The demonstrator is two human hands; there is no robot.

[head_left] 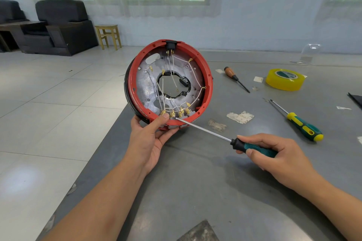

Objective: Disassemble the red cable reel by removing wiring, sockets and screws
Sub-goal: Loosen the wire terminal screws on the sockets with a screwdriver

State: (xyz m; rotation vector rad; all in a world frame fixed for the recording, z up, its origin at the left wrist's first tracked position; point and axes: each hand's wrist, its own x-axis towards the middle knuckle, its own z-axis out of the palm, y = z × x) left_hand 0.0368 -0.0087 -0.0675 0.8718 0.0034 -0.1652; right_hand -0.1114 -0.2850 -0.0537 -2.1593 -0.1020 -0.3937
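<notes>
While propped on edge at the table's (pixel 195 191) left edge, open side toward the camera, reel (pixel 203 64) tilted so wiring (pixel 172 76) and brass terminals (pixel 177 113) face up for the tool. Left hand (pixel 150 137) curled under the lower rim, thumb pressed over it beside the terminals, probably to steady the shell against prying. Right hand (pixel 274 154) wrapped round the green screwdriver (pixel 252 147), shaft reaching leftward, tip touching the rim just beside the terminal row, likely to lever a connector free. Black socket (pixel 171 44) seated at the top of the rim, wires attached. Further right on the table: wooden-handled screwdriver (pixel 235 78), tape roll (pixel 285 79), yellow-green screwdriver (pixel 299 123), paper scraps (pixel 240 117), all well apart from the reel. Loose white wires crossing the central hole, possibly snagging the shaft.
</notes>
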